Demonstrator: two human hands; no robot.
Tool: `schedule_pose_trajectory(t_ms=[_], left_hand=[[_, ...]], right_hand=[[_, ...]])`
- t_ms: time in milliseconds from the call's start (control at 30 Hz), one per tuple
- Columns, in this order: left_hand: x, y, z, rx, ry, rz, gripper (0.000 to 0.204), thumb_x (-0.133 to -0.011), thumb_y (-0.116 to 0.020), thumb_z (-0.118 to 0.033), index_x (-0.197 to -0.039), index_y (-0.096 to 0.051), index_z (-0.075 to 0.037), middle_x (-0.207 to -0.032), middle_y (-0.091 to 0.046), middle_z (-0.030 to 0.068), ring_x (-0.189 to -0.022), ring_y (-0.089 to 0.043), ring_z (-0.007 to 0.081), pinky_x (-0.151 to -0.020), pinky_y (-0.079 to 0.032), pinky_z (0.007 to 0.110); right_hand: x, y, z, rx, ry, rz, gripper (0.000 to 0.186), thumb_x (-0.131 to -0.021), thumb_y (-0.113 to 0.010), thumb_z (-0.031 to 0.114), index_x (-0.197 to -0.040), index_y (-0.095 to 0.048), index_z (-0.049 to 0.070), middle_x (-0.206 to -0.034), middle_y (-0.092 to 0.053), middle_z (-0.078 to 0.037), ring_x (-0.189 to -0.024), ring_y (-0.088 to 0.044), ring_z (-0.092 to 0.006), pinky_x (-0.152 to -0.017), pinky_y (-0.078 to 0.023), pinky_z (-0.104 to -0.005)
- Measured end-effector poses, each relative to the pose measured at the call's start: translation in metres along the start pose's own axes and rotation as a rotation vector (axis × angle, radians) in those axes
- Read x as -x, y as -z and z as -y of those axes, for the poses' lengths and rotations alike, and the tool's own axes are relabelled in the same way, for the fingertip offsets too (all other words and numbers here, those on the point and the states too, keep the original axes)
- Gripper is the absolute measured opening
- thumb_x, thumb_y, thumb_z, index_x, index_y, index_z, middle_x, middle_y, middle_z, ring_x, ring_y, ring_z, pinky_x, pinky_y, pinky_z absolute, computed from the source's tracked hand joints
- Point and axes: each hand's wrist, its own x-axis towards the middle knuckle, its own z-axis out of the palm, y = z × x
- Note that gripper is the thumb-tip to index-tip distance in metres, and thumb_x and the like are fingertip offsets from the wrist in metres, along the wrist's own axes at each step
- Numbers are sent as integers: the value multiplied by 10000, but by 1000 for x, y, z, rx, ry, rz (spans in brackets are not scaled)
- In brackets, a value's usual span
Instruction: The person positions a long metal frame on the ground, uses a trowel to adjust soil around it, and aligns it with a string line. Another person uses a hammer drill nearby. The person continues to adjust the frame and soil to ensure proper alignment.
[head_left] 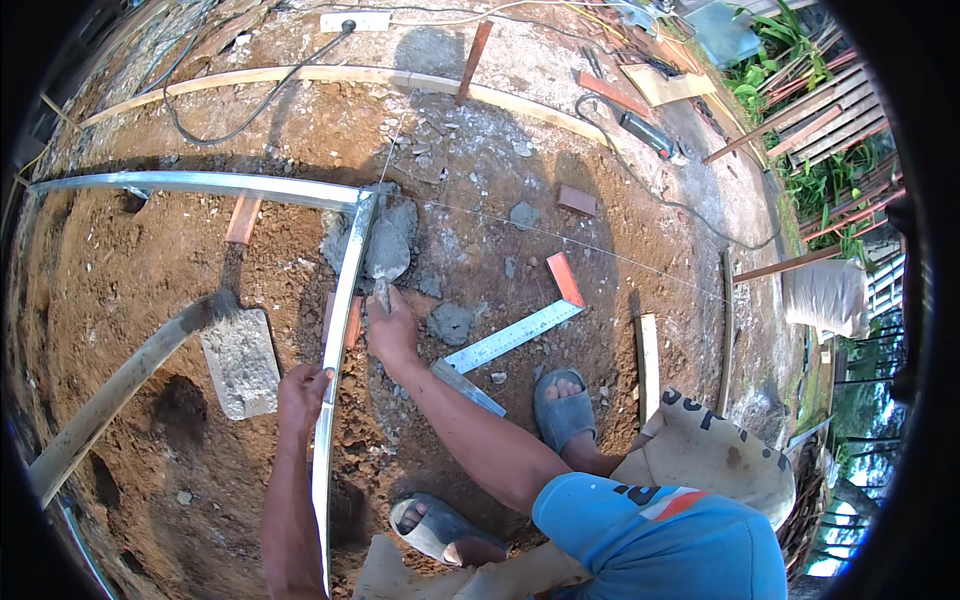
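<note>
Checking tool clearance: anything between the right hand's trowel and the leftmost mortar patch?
Yes: seen from above, the metal bar runs between the trowel in the right hand and the mortar patch. Clearance underneath can't be judged.

Dark lettering [698,414] marks the beige trousers [722,455], dark print [637,494] the blue shirt [665,550], tiny markings [500,344] the metal square [540,324].

Mortar [450,323], set square [515,337] on soil [130,265]

One trowel [389,248], two sandals [561,419]
</note>
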Motion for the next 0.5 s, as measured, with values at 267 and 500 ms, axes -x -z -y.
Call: schedule_pose_trajectory(t_ms=[267,500], left_hand=[[-3,-2,8,30,-55,-24,297,-912,-752,-247,-1008,-742,34,-808,-718,122,-722,-652,175,-667,-508,345],[3,-2,0,47,-34,-22,298,-923,-755,-266,-947,-727,30,-740,-661,41,-641,-546,98,-572,-428,294]], right_hand=[[11,-2,18,-107,-9,13,523,-988,-553,308,-1383,-529,-33,-1177,-669,-296,-1113,-655,-420,-954,-486,-448],[7,1,17,-151,-21,-50,554,-988,-569,297,-1417,-504,-48,-1210,-668,-269,-1127,-648,-380,-977,-477,-420]])
